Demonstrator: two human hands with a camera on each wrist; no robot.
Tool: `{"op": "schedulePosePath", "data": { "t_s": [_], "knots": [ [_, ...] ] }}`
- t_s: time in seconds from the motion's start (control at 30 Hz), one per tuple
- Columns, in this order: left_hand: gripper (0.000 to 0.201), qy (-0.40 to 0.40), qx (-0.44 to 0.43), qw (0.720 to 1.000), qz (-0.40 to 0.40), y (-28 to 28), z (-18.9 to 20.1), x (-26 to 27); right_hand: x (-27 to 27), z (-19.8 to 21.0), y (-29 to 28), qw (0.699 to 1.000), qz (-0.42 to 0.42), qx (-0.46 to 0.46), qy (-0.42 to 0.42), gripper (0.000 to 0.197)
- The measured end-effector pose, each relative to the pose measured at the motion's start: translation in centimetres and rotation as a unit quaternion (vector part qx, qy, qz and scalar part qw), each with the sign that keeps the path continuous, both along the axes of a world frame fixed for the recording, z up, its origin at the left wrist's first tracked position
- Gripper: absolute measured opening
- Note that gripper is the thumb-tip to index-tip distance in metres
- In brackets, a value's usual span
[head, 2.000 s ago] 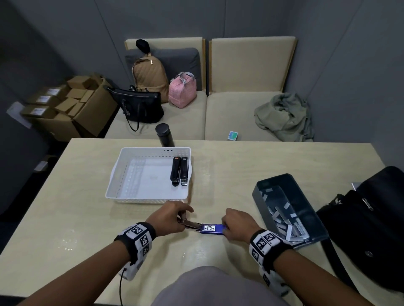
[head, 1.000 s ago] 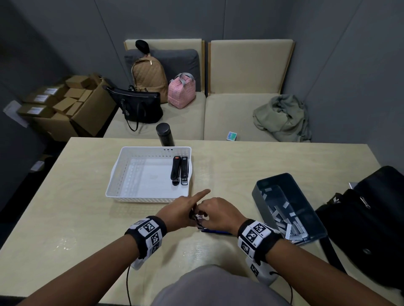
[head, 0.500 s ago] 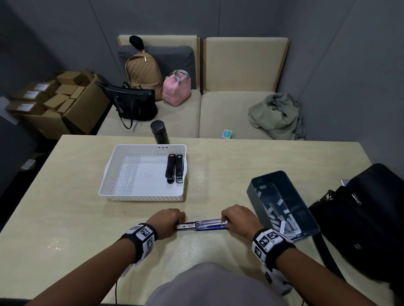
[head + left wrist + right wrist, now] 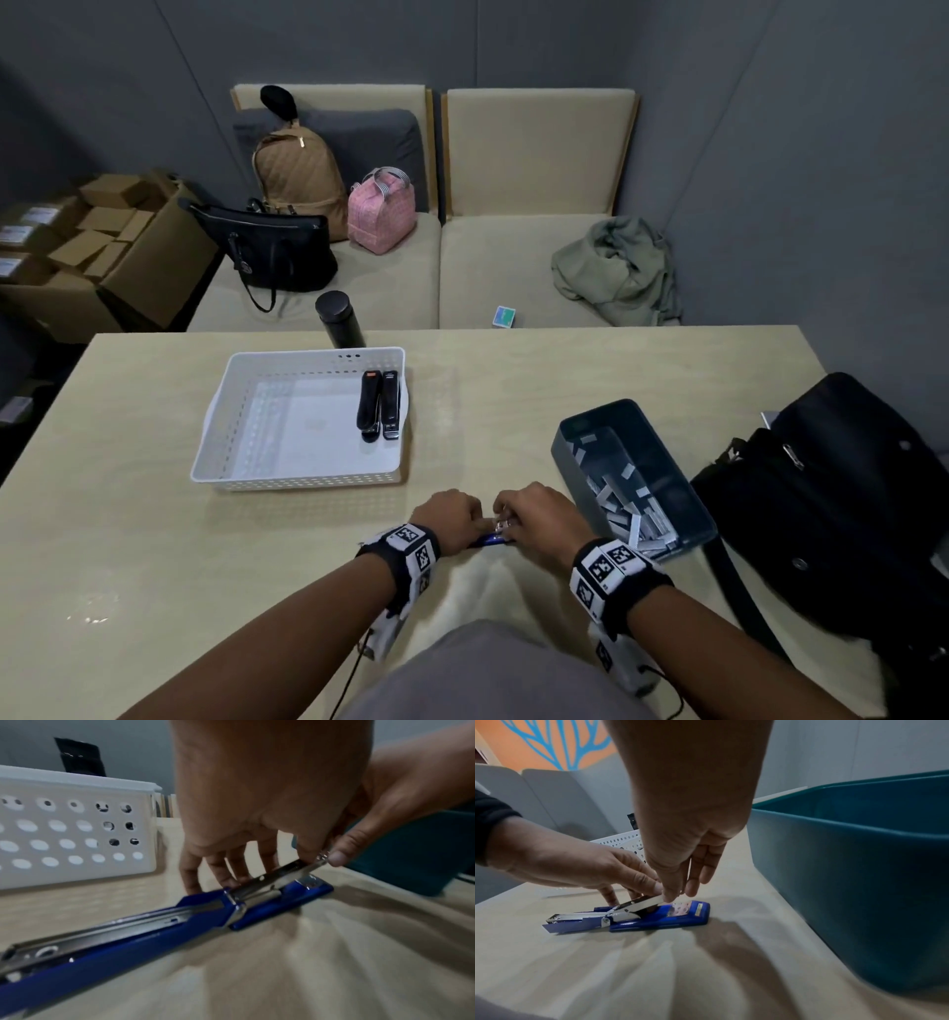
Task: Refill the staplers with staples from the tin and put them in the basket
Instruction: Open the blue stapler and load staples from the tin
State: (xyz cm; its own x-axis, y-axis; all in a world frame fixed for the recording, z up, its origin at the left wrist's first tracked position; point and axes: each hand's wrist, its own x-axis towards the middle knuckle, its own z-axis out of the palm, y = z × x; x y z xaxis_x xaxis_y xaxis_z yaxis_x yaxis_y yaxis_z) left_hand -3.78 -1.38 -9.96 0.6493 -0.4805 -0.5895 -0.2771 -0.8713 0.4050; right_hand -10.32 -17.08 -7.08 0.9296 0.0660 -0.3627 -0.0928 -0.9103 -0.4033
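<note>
A blue stapler (image 4: 492, 539) lies opened out flat on the table, near the front edge. Its metal staple arm (image 4: 641, 902) is tilted up off the blue base (image 4: 270, 906). My right hand (image 4: 680, 888) pinches the raised tip of that arm. My left hand (image 4: 628, 874) meets it there, thumb on top of the arm and fingers reaching down behind it. In the head view both hands (image 4: 475, 519) (image 4: 506, 514) cover most of the stapler. The dark tin (image 4: 631, 478) with several loose staple strips stands just right of my hands. The white basket (image 4: 303, 478) holds two black staplers (image 4: 380, 406).
A black flask (image 4: 339, 318) stands behind the basket at the table's far edge. A black bag (image 4: 847, 493) lies on the table's right side, close beside the tin. Beyond the table, a sofa holds several bags and a green garment.
Half a second ago my hands held the stapler's two ends, apart. They have come together over its middle, and the metal arm is now lifted between them.
</note>
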Motion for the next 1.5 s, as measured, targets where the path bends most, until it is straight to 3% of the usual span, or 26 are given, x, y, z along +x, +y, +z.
{"op": "schedulePosePath", "data": {
  "t_s": [0.13, 0.27, 0.4, 0.57, 0.73, 1.03, 1.1, 1.23, 1.37, 1.5],
  "knots": [
    [0.067, -0.045, 0.092, 0.992, 0.067, -0.5, -0.4, -1.1, -0.5, 0.0, -0.3, 1.0, -0.001, -0.016, 0.004, 0.019],
    [0.075, 0.011, 0.106, 0.985, 0.132, -1.3, -1.0, -1.3, -0.3, 0.2, -0.5, 0.999, 0.017, -0.009, 0.032, 0.01],
    [0.066, 0.039, 0.094, 0.988, 0.114, -1.7, -1.1, -0.7, 0.4, 0.0, -0.1, 0.996, 0.04, -0.055, 0.055, 0.012],
    [0.037, 0.031, 0.119, 0.989, 0.082, -1.7, -0.7, 0.0, 1.4, -0.7, 0.6, 0.987, 0.089, -0.121, 0.056, 0.016],
    [0.005, 0.058, 0.064, 0.992, 0.095, -0.4, -0.3, 0.9, 1.8, -1.1, 0.5, 0.991, 0.06, -0.104, 0.062, 0.019],
    [0.01, 0.071, -0.052, 0.976, 0.198, 3.0, -0.8, 0.6, 1.3, -1.5, 0.4, 0.994, 0.047, -0.084, 0.059, 0.021],
    [0.003, 0.071, -0.081, 0.974, 0.198, 3.3, -0.8, 0.5, 1.2, -1.4, 0.5, 0.993, 0.046, -0.086, 0.062, 0.021],
    [0.01, 0.088, -0.124, 0.97, 0.191, 4.1, -1.3, 0.4, 1.2, -0.9, 0.7, 0.995, 0.028, -0.072, 0.069, 0.02],
    [0.009, 0.098, -0.137, 0.967, 0.189, 4.5, -1.5, 0.7, 1.9, 0.5, -0.3, 0.999, -0.027, -0.004, 0.023, 0.029],
    [0.016, 0.095, -0.145, 0.964, 0.202, 4.1, -1.4, 0.6, 3.5, 3.4, -2.0, 0.988, -0.096, 0.055, -0.108, 0.021]
  ]
}}
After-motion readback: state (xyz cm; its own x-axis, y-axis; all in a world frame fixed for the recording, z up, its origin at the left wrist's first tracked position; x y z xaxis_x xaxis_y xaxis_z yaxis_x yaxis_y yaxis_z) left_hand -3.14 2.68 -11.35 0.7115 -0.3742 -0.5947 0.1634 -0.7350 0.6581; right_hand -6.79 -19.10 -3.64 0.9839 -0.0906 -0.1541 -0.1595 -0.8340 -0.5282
